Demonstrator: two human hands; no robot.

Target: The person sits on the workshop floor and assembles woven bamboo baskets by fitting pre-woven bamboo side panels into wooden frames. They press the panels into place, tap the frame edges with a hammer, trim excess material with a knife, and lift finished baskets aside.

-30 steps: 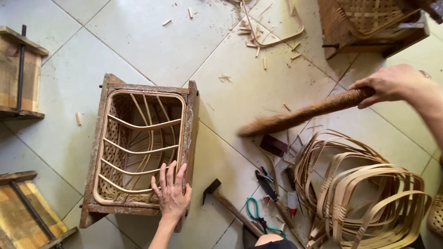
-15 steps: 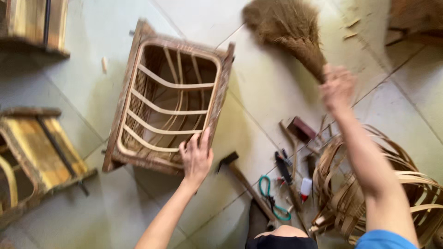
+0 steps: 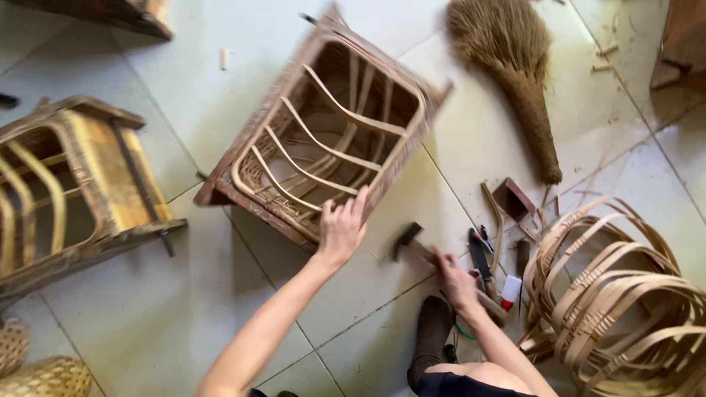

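Note:
A square woven rattan basket frame [image 3: 323, 132] lies open side up on the tiled floor. My left hand [image 3: 340, 228] rests flat on its near rim, fingers spread. My right hand [image 3: 456, 283] reaches down onto the wooden handle of a hammer [image 3: 415, 246] lying beside the basket; whether the fingers have closed around the handle is unclear. A straw hand broom [image 3: 515, 66] lies on the floor beyond, free of both hands.
Another rattan frame [image 3: 73, 184] stands at the left. Coiled rattan strips [image 3: 625, 294] are piled at the right. Pliers, a small red-and-white bottle [image 3: 510, 290] and a dark block [image 3: 512, 197] lie by the hammer. A woven basket [image 3: 37, 375] sits bottom left.
My right hand has let go of the broom, which now lies on the floor, and has come down to the hammer handle. My left hand stays on the basket rim.

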